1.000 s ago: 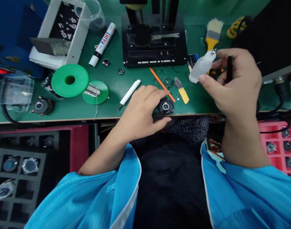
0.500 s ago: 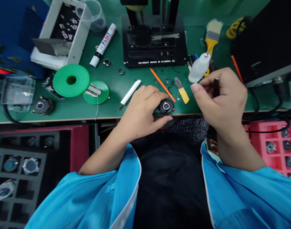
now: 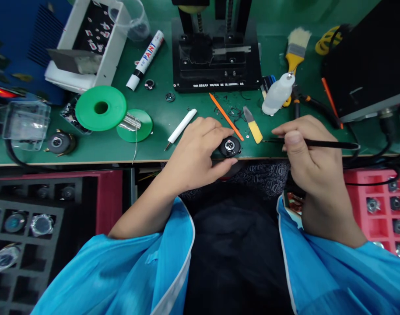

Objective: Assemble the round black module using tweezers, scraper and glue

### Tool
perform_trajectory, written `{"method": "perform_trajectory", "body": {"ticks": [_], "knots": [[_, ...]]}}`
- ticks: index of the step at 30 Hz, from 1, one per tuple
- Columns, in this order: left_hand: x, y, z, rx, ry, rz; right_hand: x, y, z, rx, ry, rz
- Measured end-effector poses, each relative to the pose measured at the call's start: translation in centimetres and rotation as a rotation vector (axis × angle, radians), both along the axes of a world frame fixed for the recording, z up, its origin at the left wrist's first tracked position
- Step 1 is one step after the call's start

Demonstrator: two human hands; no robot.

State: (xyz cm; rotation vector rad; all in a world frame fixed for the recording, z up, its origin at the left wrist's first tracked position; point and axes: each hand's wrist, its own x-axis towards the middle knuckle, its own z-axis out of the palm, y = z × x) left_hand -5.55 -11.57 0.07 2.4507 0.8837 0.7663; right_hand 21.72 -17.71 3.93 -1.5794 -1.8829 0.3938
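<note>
Stretching from nine o'clock to three, a green workbench (image 3: 160, 120) carries a black metal fixture (image 3: 216, 81) at twelve o'clock. At three o'clock, the right hand (image 3: 310, 159) pinches a slim black stick-like tool (image 3: 331, 144), its tip pointing to nine. Midway, the left hand (image 3: 201, 153) curves narrowly around a round black component with pale ringed centre (image 3: 230, 147) by the workbench's front edge; whether it clamps, I cannot tell.

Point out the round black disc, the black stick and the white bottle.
Round black disc (image 3: 229, 146): head view, on its upper face.
Black stick (image 3: 331, 144): head view, on its shaft.
White bottle (image 3: 278, 95): head view, on its body.
</note>
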Motion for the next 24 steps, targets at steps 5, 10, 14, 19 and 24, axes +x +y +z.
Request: {"method": "perform_trajectory", "body": {"ticks": [5, 10, 14, 19, 24], "knots": [[0.0, 0.1, 0.1, 0.004, -0.033, 0.000, 0.5, -0.6, -0.9, -0.108, 0.105, -0.050], [0.0, 0.1, 0.1, 0.011, -0.046, 0.004, 0.2, -0.3, -1.9, -0.050, 0.370, -0.047], [0.0, 0.1, 0.1, -0.014, -0.028, 0.017, -0.3, 0.1, -2.5, -0.037, 0.589, -0.064], [0.0, 0.0, 0.1, -0.026, -0.012, 0.010, -1.0, 0.4, -2.8, -0.130, 0.784, -0.003], [0.0, -0.2, 0.2, -0.044, 0.049, 0.022, -1.7, 1.5, -3.0, -0.241, 0.817, 0.101]]}}
